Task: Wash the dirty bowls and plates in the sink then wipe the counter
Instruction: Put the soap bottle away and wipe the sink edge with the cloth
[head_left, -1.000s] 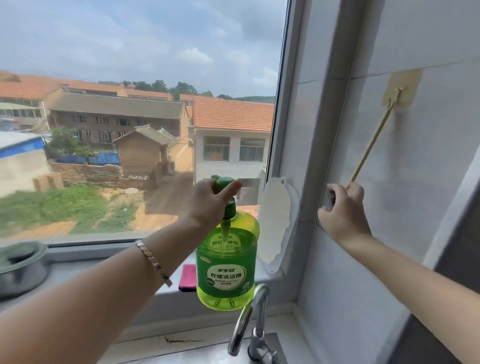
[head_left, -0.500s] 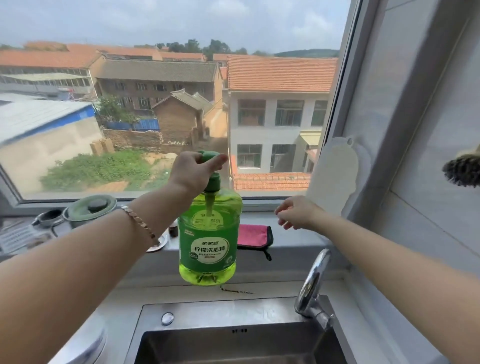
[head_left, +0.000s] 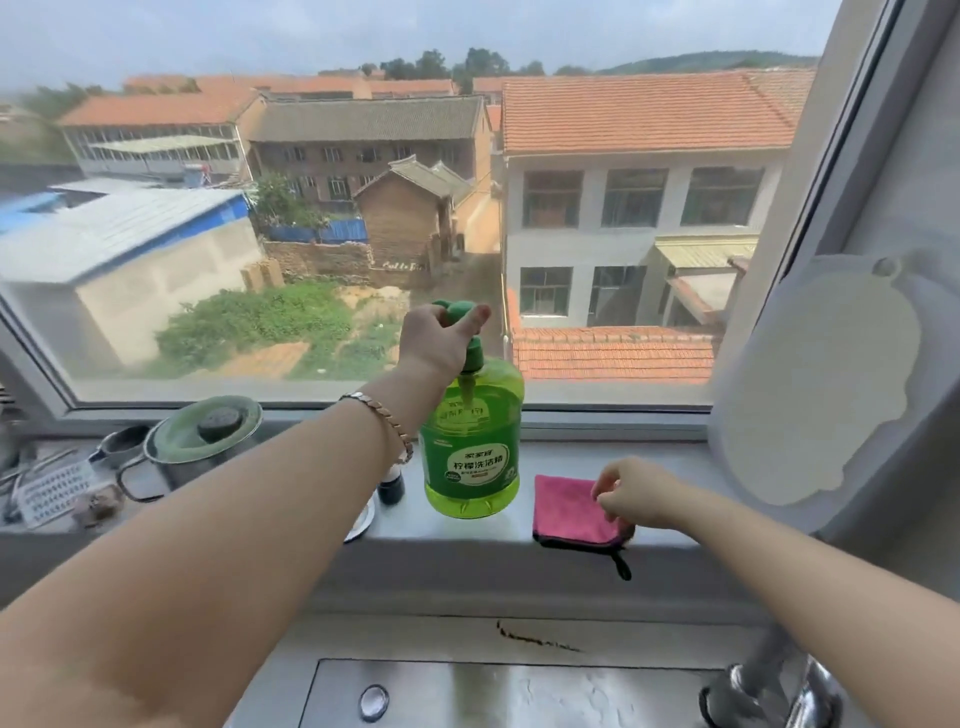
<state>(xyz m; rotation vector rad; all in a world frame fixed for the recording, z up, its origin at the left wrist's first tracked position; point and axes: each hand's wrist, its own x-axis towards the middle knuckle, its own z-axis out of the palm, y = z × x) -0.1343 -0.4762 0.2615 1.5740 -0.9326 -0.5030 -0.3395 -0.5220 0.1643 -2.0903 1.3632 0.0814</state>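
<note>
The left hand grips the pump of the green detergent bottle, upright at the windowsill. The right hand lies with curled fingers on the pink cloth beside it; whether it pinches is unclear.

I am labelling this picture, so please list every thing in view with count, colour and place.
soap bottle: 1, green, middle of the windowsill
cloth: 1, pink with black edge, on the sill right of the soap bottle
kettle: 1, metal with green lid, on the sill at left
grater: 1, pale, far left
small bottle: 1, dark, just left of the soap bottle
cutting board: 1, white, leaning at the right window frame
sink: 1, steel, bottom edge
faucet: 1, chrome, bottom right
left hand: 1, grips the soap bottle's pump head
right hand: 1, fingers curled over the cloth's right part; grip unclear
</note>
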